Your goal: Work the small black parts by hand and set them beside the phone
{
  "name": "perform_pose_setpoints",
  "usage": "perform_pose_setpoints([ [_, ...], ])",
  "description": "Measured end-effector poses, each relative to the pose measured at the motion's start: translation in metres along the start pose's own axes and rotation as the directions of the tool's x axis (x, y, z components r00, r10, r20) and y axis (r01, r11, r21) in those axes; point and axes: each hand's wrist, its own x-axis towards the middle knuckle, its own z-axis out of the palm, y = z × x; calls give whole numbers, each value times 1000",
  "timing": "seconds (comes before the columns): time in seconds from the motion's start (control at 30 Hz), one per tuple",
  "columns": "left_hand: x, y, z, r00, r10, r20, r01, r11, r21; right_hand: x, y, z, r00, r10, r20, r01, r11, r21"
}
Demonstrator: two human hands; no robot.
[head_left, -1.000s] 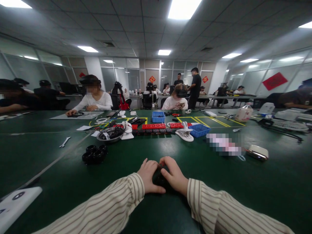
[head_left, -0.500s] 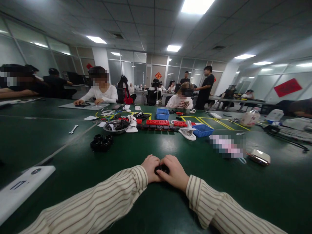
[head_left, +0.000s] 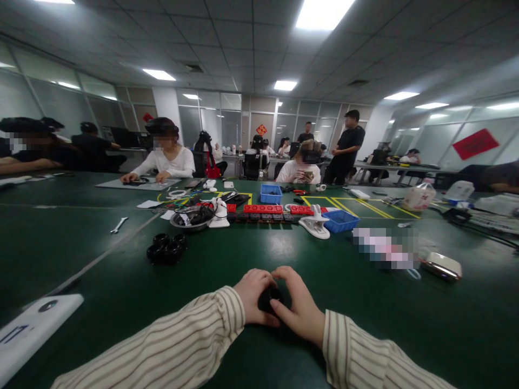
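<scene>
Low over the green table (head_left: pixel 227 351), in front of me, is a small black round piece (head_left: pixel 272 297) with a hollow, glossy top. My left hand (head_left: pixel 256 297) wraps its left side, thumb along the near edge. My right hand (head_left: pixel 298 302) curves around the right side in a wide C, its thumb on the near rim and its fingertips close to my left fingers. Much of the piece is covered by the hands. A cluster of similar black round pieces (head_left: pixel 166 251) stands to the left, apart from my hands.
Ahead lie a red power strip (head_left: pixel 263 209), a metal bowl of cables (head_left: pixel 190 219), a white clip (head_left: pixel 315 222) and blue bins (head_left: pixel 340 221) (head_left: pixel 271 193). A wrench (head_left: pixel 119 225) and white device (head_left: pixel 38 329) are left; a shiny case (head_left: pixel 441 266) is right. Co-workers sit opposite.
The view has tipped up slightly, so the table things sit lower. My right hand has spread wider around the black round piece, and more of the piece shows.
</scene>
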Motion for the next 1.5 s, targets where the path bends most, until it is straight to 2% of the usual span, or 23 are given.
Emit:
perform_pose_setpoints([
  [0.13,-2,7,2,993,-80,-81,84,996,37,0,9,3,994,105,-11,-105,994,-7],
  [0.37,-2,6,10,991,-94,-94,101,992,76,3,7,4,988,131,80,-118,982,-149],
  [0.47,-1,2,9,997,-40,-71,42,999,24,4,1,1,992,60,114,-46,992,-119],
  [0.6,1,-5,7,996,74,46,-71,996,-54,4,-8,-3,981,-96,167,101,995,-24],
  [0.73,1,-8,6,998,57,38,-55,997,-54,5,-11,-4,970,-177,168,171,984,48],
  [0.97,0,-2,-1,999,23,28,-21,995,-98,5,-4,-4,994,-71,79,69,997,25],
  [1.2,-1,-3,3,999,38,-4,-39,995,-92,2,-4,1,993,-48,112,52,998,-34],
  [1.4,0,-1,5,999,42,-12,-42,998,-55,1,3,3,992,21,120,-15,999,-53],
  [1.5,1,-4,10,998,20,-62,-22,999,-25,0,4,4,993,47,109,-35,994,-107],
])
